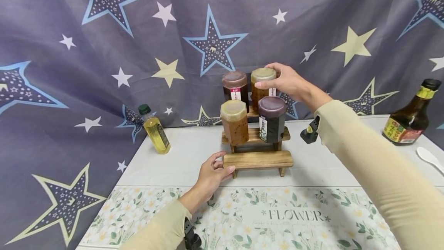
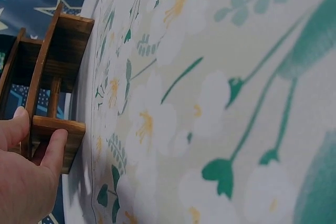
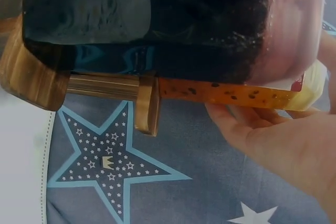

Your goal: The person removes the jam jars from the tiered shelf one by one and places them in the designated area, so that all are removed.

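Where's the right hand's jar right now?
In the head view, the rear amber jar is at the top right of the wooden rack, behind the front dark jar and beside the rear dark jar.

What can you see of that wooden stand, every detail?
The wooden stand is brown with visible grain: three plank tiers rising toward the back, with legs beneath. It stands upright on the white part of the tabletop. The left hand grips the bottom plank's left end. Two jars rest on the middle tier, with two at the top.
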Motion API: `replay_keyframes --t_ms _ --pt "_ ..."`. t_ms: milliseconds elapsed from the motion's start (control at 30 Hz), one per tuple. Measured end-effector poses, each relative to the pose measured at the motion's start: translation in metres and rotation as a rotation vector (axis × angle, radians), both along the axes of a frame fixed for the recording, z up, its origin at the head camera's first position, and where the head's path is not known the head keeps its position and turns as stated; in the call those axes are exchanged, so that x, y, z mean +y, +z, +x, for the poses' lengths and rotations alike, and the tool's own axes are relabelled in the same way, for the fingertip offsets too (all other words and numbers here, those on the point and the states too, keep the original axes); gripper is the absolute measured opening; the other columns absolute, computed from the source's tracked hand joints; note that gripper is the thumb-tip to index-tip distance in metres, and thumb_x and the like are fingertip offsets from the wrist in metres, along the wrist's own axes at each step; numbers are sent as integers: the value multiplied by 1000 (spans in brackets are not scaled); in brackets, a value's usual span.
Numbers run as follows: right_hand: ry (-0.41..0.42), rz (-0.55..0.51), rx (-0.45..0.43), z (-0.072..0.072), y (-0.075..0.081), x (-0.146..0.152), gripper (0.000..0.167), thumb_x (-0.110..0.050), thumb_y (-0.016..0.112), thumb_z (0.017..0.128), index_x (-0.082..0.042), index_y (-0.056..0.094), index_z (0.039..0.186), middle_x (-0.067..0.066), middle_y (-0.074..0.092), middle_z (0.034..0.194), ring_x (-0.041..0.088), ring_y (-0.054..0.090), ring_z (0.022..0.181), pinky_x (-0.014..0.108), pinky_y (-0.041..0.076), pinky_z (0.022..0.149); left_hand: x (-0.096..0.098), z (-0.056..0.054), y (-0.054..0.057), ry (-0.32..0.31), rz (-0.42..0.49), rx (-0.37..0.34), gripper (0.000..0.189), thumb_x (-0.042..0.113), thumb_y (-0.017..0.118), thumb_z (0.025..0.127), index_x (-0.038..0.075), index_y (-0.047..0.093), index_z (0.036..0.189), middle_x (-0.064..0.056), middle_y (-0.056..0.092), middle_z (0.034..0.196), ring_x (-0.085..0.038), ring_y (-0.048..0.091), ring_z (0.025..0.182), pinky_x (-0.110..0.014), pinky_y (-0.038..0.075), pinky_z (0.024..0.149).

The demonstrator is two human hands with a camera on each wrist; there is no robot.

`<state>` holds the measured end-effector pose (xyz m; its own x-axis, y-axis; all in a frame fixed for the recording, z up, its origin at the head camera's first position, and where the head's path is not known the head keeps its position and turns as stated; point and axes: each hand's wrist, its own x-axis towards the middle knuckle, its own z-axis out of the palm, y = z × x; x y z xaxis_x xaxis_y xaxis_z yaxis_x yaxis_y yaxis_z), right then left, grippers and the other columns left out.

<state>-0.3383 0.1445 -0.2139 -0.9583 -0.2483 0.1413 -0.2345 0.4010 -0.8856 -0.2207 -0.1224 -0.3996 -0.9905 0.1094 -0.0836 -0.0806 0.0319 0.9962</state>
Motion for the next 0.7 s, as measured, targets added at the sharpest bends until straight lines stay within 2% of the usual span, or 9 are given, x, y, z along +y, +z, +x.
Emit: replay_keyframes --t_ms 100,300,467,600,700 --pt "4 -14 -2 -1 -2 1 73 -29 76 84 -8 37 143 14 50 124 23 49 102 36 46 81 0 0 0 -4 2 -2 60 1 71 86 4 44 140 -15 60 104 -12 61 78 -39 59 89" --pt "-2 -38 9 -2 -4 1 69 -29 78 83 -11 42 139 10 54 119 20 50 95 31 48 72 0 0 0 -2 6 -2 59 1 71 86 5 46 139 -14 59 103 -11 60 77 -40 58 89" --pt "-34 -54 35 -4 -6 2 62 -29 82 78 -13 54 130 4 61 105 19 51 83 27 47 58 0 1 -1 -2 8 -6 59 1 71 86 5 46 139 -13 58 103 -10 58 75 -39 59 89" --pt "-63 -68 58 -5 -5 1 56 -29 87 73 -14 62 121 0 65 93 17 51 77 26 46 54 0 0 -2 -4 7 -4 60 2 71 86 5 45 140 -15 60 106 -11 60 78 -37 59 88" --pt "-94 -78 64 -4 -5 1 56 -29 88 71 -13 64 118 -1 65 90 16 51 76 25 46 53 0 -1 -2 -3 9 -2 60 1 71 86 4 44 140 -16 61 106 -11 61 79 -37 59 88"
